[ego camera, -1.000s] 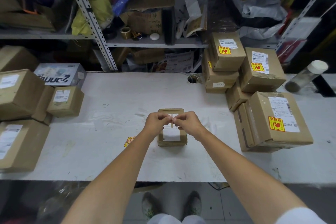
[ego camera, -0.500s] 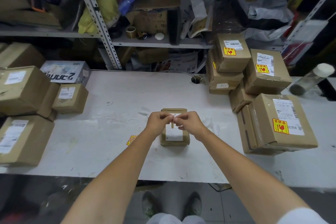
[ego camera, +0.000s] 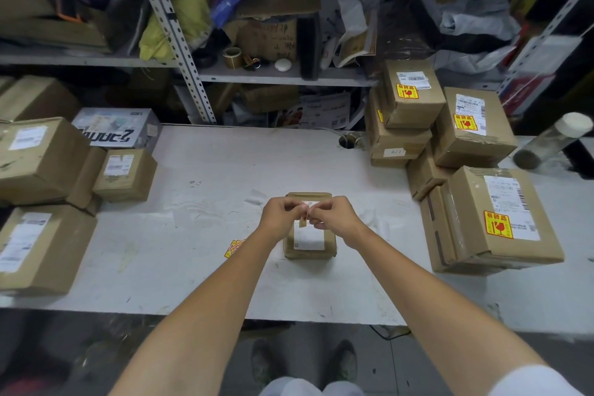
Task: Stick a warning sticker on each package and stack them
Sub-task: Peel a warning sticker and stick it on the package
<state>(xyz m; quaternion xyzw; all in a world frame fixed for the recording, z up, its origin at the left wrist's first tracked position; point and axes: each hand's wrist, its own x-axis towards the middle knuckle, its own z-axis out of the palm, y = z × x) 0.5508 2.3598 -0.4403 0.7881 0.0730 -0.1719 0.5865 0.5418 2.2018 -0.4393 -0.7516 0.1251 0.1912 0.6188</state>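
A small brown package (ego camera: 309, 246) with a white label lies in the middle of the white table (ego camera: 205, 202). Just above it my left hand (ego camera: 280, 217) and my right hand (ego camera: 334, 219) meet, both pinching a small sticker (ego camera: 303, 219) seen edge-on between the fingertips. A few yellow-red warning stickers (ego camera: 234, 247) lie on the table just left of my left forearm. Stickered packages (ego camera: 495, 219) are stacked at the right, with more of them (ego camera: 408, 96) behind.
Brown boxes (ego camera: 38, 157) with white labels and no warning sticker sit at the table's left, beside a grey printed box (ego camera: 119, 127). A clear cylinder with a white cap (ego camera: 553, 141) lies at the far right. Cluttered metal shelves stand behind the table.
The hands stay together over the small package, working at the sticker; a small brownish strip now hangs below my fingertips. The camera view has shifted slightly.
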